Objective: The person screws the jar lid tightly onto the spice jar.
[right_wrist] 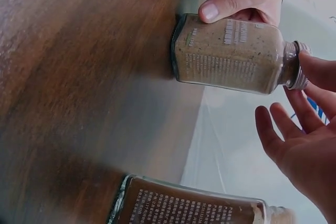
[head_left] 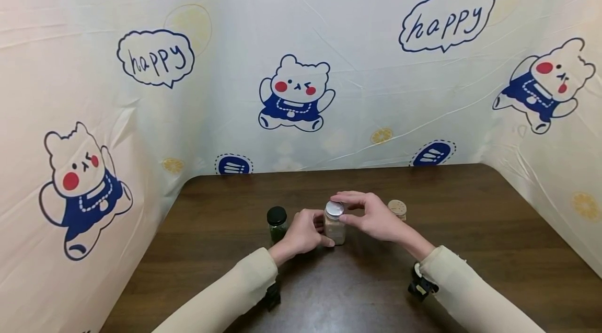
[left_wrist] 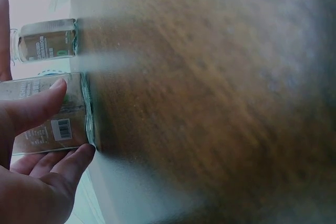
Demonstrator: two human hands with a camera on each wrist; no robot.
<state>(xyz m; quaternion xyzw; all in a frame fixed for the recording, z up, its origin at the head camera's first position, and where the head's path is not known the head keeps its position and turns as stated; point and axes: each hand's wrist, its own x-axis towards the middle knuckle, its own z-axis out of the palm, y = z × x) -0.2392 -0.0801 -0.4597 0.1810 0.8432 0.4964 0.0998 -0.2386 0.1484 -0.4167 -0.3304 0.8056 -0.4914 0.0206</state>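
Note:
A square glass spice jar (head_left: 335,232) of pale brown powder stands upright on the table. My left hand (head_left: 303,231) grips its lower body, the thumb (left_wrist: 50,100) on one side and fingers on the other. At the top, my right hand (head_left: 373,218) pinches the silver screw lid (right_wrist: 302,66) between thumb and fingertips, with the other fingers spread. The lid sits on the jar's neck; how tightly cannot be told. Printed text covers the jar's sides (right_wrist: 228,59).
A black-lidded jar (head_left: 277,220) with dark green contents stands left, partly behind my left hand. Right of the silver-lidded jar is one with brown powder (right_wrist: 184,205) and a beige perforated top (head_left: 397,208). Behind the wooden table (head_left: 451,197) hangs a printed curtain (head_left: 367,113).

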